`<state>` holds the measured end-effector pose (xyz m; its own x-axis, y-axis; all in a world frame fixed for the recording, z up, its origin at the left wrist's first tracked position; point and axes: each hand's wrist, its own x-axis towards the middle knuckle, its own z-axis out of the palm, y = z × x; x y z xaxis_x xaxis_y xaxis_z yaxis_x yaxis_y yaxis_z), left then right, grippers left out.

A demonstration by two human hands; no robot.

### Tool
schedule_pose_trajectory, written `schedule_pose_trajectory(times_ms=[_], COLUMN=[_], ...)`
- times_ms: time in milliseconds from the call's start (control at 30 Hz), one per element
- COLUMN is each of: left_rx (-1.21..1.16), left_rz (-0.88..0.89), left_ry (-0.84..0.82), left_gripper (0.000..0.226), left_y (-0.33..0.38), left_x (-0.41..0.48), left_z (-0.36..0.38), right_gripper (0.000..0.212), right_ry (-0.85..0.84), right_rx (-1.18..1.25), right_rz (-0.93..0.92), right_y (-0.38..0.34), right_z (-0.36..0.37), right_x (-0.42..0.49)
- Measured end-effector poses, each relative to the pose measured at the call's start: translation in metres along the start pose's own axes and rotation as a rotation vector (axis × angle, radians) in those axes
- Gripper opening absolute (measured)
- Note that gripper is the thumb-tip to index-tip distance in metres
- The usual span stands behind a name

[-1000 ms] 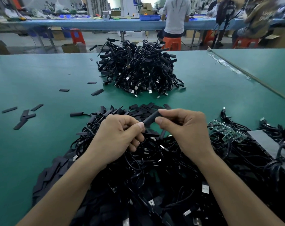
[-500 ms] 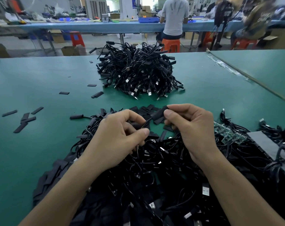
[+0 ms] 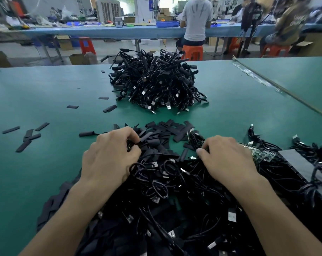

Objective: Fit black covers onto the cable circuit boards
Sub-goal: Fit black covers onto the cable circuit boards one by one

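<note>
**Fig. Both hands down in the pile, between one cable and the next**

My left fingers (image 3: pixel 132 134) are curled into the heap of loose black covers (image 3: pixel 167 130). My right fingertips (image 3: pixel 200 151) are dug into the tangle of cables (image 3: pixel 165 191) just beside that heap. The tips are hidden among black parts, so I cannot tell whether either set has closed on anything.

A moment ago the left hand (image 3: pixel 110 159) and the right hand (image 3: pixel 228 161) were raised and close together, pinching one covered piece between them. Now they are lowered and well apart, and nothing is held between them. I judge that piece fitted and let go, though I cannot pick it out in the tangle. The hands seem to be reaching for fresh parts, a cover on the left and a cable on the right.

A strip of green circuit boards (image 3: pixel 261 154) lies bare just past my right hand, at the edge of a grey pad (image 3: pixel 300 163). Further out on the green table (image 3: pixel 46 89), a few stray covers (image 3: pixel 29 135) lie to the left. A second mound of cables (image 3: pixel 156 84) sits well apart ahead, probably the finished ones. The near tangle is large, so much of the task looks still to do
</note>
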<state>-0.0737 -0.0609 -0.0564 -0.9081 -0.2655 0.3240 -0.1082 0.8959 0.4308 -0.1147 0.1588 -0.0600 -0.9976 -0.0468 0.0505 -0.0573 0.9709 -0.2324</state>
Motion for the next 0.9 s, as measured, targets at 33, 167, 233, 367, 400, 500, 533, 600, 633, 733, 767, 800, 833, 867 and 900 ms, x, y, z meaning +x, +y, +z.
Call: schedule_pose_trajectory(times_ms=[33,167,233,367,400,500,533,600,633,733,767,800,833,867,900], left_rx=[0.001,-0.097,-0.236,-0.462,-0.508,-0.668,-0.691,-0.700,-0.706,-0.754,-0.754,-0.742,-0.729,-0.716,-0.699], left_rz=[0.017,0.123,0.156,0.218,0.218,0.130,0.108,0.076,0.046,-0.050,-0.059,-0.057,-0.040,-0.007,0.033], left_ry=[0.023,0.097,0.058,-0.099,-0.114,-0.134,-0.140,-0.107,-0.088,-0.111,-0.131,-0.152,-0.167,-0.174,-0.171], left_gripper=[0.008,0.010,0.010,0.002,0.006,0.036,0.037,0.028,0.027,0.044,0.043,0.038,0.032,0.028,0.026], left_y=[0.001,0.004,0.006,0.011,0.012,0.013,0.012,0.011,0.010,0.007,0.006,0.006,0.007,0.007,0.007], left_x=[0.000,-0.002,-0.002,-0.001,0.000,0.000,0.001,0.001,0.001,0.004,0.004,0.003,0.003,0.002,0.000], left_z=[0.000,-0.001,0.000,0.007,0.009,0.014,0.015,0.018,0.018,0.019,0.018,0.017,0.018,0.018,0.018], right_gripper=[0.025,0.015,0.005,0.008,0.009,0.009,0.008,0.007,0.007,0.007,0.008,0.009,0.010,0.010,0.010], right_ry=[0.048,0.255,0.294,0.168,0.126,-0.008,-0.034,-0.053,-0.057,-0.069,-0.072,-0.074,-0.072,-0.063,-0.048], right_rx=[0.067,0.318,0.407,0.651,0.697,0.777,0.777,0.784,0.797,0.837,0.846,0.850,0.845,0.831,0.806], right_rz=[-0.026,-0.238,-0.416,-0.698,-0.742,-0.824,-0.848,-0.887,-0.895,-0.887,-0.877,-0.867,-0.857,-0.847,-0.835], right_y=[0.001,-0.001,-0.008,-0.022,-0.025,-0.031,-0.033,-0.034,-0.034,-0.033,-0.034,-0.034,-0.035,-0.036,-0.038], right_z=[0.000,-0.005,-0.010,-0.012,-0.010,-0.005,-0.004,-0.003,-0.004,-0.008,-0.009,-0.009,-0.010,-0.010,-0.011], right_x=[0.001,0.002,-0.001,-0.009,-0.011,-0.015,-0.016,-0.018,-0.018,-0.020,-0.021,-0.022,-0.023,-0.023,-0.023])
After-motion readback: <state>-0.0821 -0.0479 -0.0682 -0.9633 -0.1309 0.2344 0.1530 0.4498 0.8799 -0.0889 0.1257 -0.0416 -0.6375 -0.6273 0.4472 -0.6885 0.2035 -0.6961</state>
